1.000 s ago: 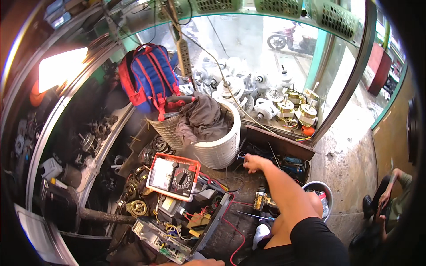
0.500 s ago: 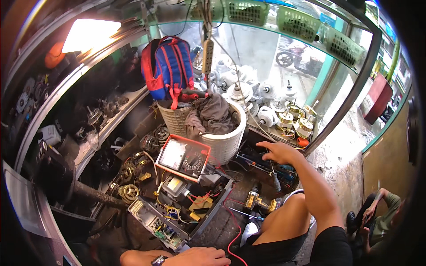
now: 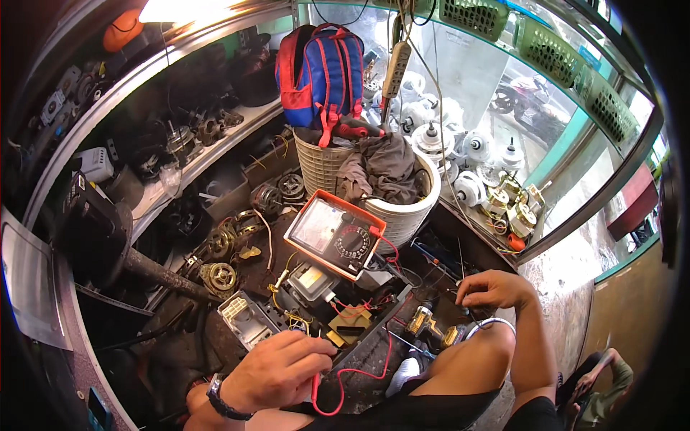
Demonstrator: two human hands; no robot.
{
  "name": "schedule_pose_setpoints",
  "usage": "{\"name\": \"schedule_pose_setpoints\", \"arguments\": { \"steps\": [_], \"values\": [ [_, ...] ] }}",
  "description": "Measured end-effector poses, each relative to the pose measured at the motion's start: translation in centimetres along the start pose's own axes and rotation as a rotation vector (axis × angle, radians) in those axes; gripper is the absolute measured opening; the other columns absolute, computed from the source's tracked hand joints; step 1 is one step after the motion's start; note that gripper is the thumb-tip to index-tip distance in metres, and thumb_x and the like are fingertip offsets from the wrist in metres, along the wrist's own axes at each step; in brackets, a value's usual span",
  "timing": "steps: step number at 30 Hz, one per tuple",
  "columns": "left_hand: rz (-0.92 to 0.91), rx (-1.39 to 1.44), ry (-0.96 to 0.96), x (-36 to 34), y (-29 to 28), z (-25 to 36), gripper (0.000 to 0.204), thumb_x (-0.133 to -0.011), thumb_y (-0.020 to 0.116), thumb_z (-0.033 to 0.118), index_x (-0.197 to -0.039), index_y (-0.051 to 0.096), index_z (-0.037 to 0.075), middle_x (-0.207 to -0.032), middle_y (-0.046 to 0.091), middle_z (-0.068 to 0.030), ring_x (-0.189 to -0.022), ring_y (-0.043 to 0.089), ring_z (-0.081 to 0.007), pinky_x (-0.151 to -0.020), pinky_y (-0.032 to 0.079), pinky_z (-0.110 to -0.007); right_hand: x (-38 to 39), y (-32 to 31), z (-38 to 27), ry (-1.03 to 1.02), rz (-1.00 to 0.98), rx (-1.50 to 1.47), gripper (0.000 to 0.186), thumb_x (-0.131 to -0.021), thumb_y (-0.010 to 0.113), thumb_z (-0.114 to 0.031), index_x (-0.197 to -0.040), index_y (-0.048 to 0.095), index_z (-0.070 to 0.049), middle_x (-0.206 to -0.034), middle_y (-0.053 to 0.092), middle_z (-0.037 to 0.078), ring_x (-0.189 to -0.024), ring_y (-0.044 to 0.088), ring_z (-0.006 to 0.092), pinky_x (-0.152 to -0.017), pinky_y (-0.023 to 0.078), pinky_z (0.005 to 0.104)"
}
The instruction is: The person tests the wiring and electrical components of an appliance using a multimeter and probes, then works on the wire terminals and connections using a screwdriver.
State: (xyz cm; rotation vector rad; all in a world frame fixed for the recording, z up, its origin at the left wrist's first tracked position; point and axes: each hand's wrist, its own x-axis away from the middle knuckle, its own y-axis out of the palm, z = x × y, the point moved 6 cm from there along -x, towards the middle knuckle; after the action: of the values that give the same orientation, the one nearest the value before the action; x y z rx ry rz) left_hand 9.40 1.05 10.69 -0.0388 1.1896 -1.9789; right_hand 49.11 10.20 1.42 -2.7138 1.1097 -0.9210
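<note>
Open unit (image 3: 379, 323): wires (image 3: 352, 311) exposed, not closed up; on the floor (image 3: 251, 274)
Meter (image 3: 336, 233): tilted at the unit's far end
Left hand (image 3: 277, 370): fingers closed around a red probe (image 3: 315, 390)
Right hand (image 3: 503, 289): well apart, curled; cannot tell if gripping
Beyond: backpack (image 3: 323, 79), white basket (image 3: 402, 219)

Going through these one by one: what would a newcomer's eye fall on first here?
Probably the red-and-blue backpack at the upper middle, rivalled by the glaring lamp at the top left. Next comes the orange-edged meter near the centre, then the left hand holding a red probe below it.
</note>
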Motion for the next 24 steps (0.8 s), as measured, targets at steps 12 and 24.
{"name": "schedule_pose_setpoints", "arguments": {
  "steps": [12, 24],
  "values": [
    [0.093, 0.102, 0.139, -1.6, 5.2, 0.1, 0.044, -0.078, 0.084, 0.002, -0.119, 0.067, 0.007, -0.124, 0.071, -0.0074, -0.091, 0.069, -0.0268, -0.078, 0.059, -0.037, 1.1, 4.5, -0.8, -0.123, 0.42, 0.004, 0.033, -0.091, 0.075, -0.003, -0.123, 0.069, -0.005, -0.102, 0.076, 0.004, -0.095, 0.071, 0.0099, -0.087, 0.057, 0.0285],
    [0.127, 0.129, 0.151, -2.0, 5.7, 0.2, 0.048, -0.076, 0.083, 0.001, -0.121, 0.068, 0.009, -0.125, 0.072, -0.0072, -0.09, 0.071, -0.0263, -0.077, 0.06, -0.036, 1.9, 4.9, -1.2, -0.521, 0.495, 0.146, 0.025, -0.1, 0.074, -0.008, -0.125, 0.077, -0.008, -0.1, 0.066, 0.005, -0.09, 0.063, 0.0157, -0.083, 0.052, 0.0289]
  ]
}}
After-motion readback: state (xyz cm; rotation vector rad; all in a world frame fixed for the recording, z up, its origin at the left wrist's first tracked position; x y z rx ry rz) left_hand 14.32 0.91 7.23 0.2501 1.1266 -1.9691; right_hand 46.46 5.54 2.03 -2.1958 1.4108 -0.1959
